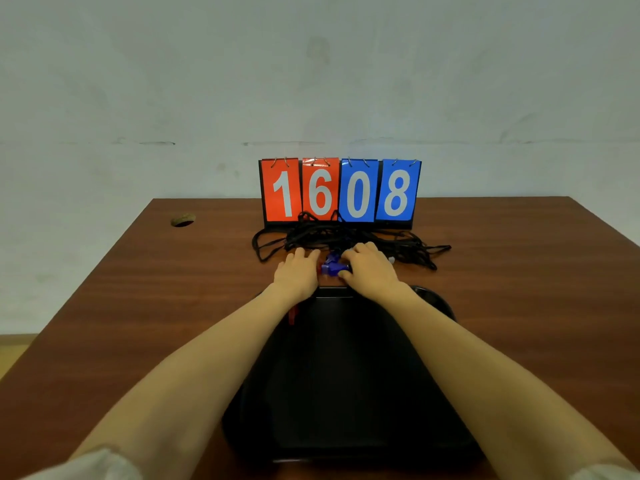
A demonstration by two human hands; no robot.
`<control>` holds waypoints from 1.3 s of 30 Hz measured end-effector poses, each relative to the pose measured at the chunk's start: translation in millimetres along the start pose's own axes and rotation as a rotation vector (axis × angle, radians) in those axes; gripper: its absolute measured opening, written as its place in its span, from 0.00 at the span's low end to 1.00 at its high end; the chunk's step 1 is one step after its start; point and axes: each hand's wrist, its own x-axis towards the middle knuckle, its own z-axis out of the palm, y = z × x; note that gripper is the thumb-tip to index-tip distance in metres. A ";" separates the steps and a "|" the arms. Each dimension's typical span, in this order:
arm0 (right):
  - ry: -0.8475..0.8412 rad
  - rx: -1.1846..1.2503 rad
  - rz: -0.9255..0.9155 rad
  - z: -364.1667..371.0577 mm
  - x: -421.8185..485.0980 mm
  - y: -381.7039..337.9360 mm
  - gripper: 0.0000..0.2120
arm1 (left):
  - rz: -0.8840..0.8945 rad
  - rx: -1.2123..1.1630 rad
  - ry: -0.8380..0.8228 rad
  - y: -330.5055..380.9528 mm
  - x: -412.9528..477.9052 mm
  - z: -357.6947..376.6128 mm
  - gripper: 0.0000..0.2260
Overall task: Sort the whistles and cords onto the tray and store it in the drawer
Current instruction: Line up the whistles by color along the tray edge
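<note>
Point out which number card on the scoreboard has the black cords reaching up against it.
The red 6 card: a loop of the black cords rises against its bottom edge; the other three cards' faces stay clear.

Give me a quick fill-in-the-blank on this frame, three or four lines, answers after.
1. The scoreboard at the back of the table reads ____.
2. The tangled cords are ____ in colour.
3. The whistles between the left hand and the right hand are ____ in colour.
4. The tray lies ____ the person than the cords do.

Missing words: 1608; black; blue; nearer to
</note>
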 end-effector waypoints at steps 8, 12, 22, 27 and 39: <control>0.039 -0.008 -0.007 24.2 16.0 -10.4 0.20 | 0.037 0.062 0.002 -2.8 18.0 11.7 0.21; 0.035 0.047 0.012 23.2 11.7 -7.7 0.15 | 0.014 0.108 0.036 -3.9 15.4 9.6 0.23; 0.137 0.309 0.034 -1.4 -15.8 -7.2 0.18 | 0.053 -0.087 0.349 4.8 -30.4 -13.1 0.25; 0.215 0.460 0.068 -16.1 -49.1 -3.5 0.16 | 0.075 -0.254 0.364 17.7 -72.8 -3.1 0.24; 0.149 0.608 0.148 -11.2 -113.1 -2.8 0.18 | -0.006 0.001 0.260 31.1 -116.3 24.0 0.23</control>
